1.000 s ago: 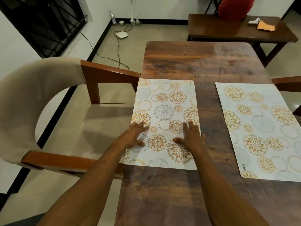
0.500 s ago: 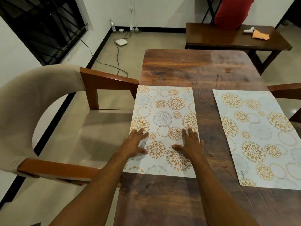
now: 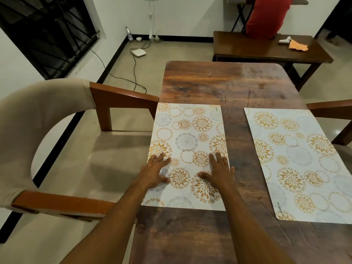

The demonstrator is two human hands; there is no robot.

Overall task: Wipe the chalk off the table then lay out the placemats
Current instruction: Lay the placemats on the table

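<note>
Two white placemats with orange and grey flower circles lie flat on the dark wooden table (image 3: 224, 82). The left placemat (image 3: 188, 134) sits along the table's left edge. My left hand (image 3: 155, 173) and my right hand (image 3: 219, 173) both press flat on its near half, fingers straight and spread, the left by its left edge, the right by its right edge. The right placemat (image 3: 297, 161) lies apart to the right, untouched. No chalk marks show on the bare wood.
A beige armchair with wooden arms (image 3: 57, 149) stands tight against the table's left side; another chair arm (image 3: 331, 109) shows at the right. Beyond the table stands a wooden bench (image 3: 266, 50) with an orange cloth (image 3: 298, 45) and a person in red seated behind it.
Both hands stay flat on the left placemat in the same spots. The view has tilted up, so the table and mats sit lower in the frame.
</note>
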